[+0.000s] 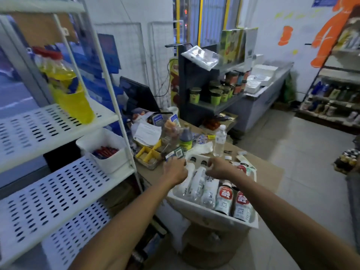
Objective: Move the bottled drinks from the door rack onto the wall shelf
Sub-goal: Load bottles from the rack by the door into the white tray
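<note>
A white rack [204, 212] rests on a round stand in front of me, with several bottled drinks lying in it. There are clear bottles [197, 184] on the left and red-labelled bottles [242, 203] on the right. My left hand [175, 169] curls over the top end of the leftmost clear bottle. My right hand [219, 168] curls its fingers at the neck of a neighbouring bottle, beside a black cap [204, 163]. The white perforated wall shelf [44, 125] stands to my left and carries a yellow bottle [67, 88].
A white bin [109, 152] with red items hangs on the shelf's frame. Behind the rack is a cluttered counter with a water bottle [220, 140], papers and a dark screen [139, 96]. A dark display stand [206, 88] holds cups. Tiled floor lies to the right.
</note>
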`<action>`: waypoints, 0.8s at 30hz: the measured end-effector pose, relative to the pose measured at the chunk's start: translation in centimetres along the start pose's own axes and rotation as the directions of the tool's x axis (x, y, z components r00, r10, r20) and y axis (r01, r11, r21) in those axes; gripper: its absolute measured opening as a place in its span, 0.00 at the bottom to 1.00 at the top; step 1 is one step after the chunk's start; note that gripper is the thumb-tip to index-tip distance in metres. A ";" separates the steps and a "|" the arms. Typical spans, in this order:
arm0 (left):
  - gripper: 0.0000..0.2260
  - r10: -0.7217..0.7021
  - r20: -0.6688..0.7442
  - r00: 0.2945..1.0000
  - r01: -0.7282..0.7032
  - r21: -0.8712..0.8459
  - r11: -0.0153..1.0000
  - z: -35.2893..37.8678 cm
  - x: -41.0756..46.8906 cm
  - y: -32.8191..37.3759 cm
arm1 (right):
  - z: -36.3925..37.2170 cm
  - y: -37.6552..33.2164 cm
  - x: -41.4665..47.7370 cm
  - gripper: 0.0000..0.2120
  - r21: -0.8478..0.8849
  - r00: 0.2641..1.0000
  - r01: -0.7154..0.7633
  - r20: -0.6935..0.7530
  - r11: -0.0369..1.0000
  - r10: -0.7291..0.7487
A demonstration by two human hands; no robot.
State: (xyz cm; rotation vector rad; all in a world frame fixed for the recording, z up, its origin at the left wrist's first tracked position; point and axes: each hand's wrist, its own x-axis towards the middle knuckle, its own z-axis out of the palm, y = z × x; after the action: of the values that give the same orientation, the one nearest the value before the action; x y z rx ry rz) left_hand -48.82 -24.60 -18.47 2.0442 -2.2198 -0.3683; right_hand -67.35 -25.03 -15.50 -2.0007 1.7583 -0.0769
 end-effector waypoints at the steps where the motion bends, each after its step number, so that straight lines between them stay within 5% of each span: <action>1: 0.14 -0.011 -0.026 1.000 0.011 0.002 1.000 -1.1 -0.5 -1.4 | 0.1 -2.2 0.3 0.16 -0.003 0.999 0.048 -0.015 0.999 -0.048; 7: 0.14 -0.098 -0.261 0.960 0.119 0.065 0.991 -8.7 -4.5 -10.6 | 0.5 -16.2 1.5 0.10 -0.016 0.940 0.322 -0.111 0.946 -0.322; 13: 0.12 -0.235 -0.373 0.898 0.260 0.018 0.965 -15.0 -9.0 -19.8 | 0.8 -27.8 1.2 0.16 -0.040 0.841 0.504 -0.202 0.863 -0.501; 24: 0.14 -0.365 -0.424 0.829 0.364 -0.085 0.927 -20.0 -10.5 -28.7 | 1.5 -37.4 4.1 0.22 0.008 0.807 0.541 -0.284 0.841 -0.517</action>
State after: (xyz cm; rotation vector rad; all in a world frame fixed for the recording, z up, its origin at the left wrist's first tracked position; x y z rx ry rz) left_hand -15.39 -18.30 -5.20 2.2742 -1.5711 0.0655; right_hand -31.61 -25.96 -3.61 -2.4478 1.2468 -0.6297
